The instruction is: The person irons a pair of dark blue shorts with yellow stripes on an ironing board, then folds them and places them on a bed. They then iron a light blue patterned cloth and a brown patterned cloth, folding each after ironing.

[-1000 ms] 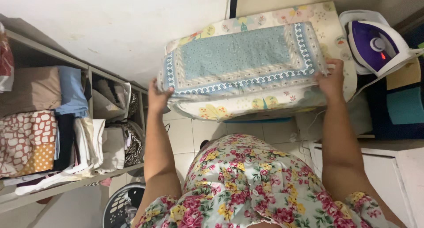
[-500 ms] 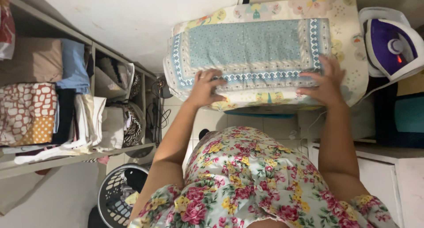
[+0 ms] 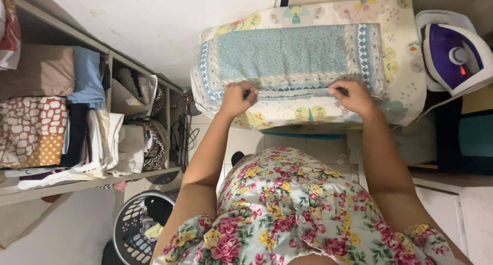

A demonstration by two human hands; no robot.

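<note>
The folded blue cloth (image 3: 287,57), patterned with small dots and a diamond border, lies flat on the padded ironing board (image 3: 400,64), whose cover is pale with butterflies and flowers. Both hands pinch the cloth's near folded edge. The left hand (image 3: 237,98) has its grip closed on that edge towards the left end, knuckles up, and the right hand (image 3: 353,96) has its grip closed on the same edge further right. The two are well apart, so the fold is held taut and straight between them, and the layers stay squared rather than sliding.

Beyond the grips, the cloth runs away towards the wall, resting fully on the board. To the right of the right-hand grip, a purple and white iron (image 3: 454,54) stands at the board's end, clear of the cloth, which looks a sensible place to keep its hot plate off the fabric. Left of the left-hand grip, well apart, open shelves (image 3: 67,188) hold stacks of folded fabric (image 3: 41,116), brown, blue and spotted. Below the left arm, near the floor, a dark laundry basket (image 3: 138,226) holds a few pieces.
</note>
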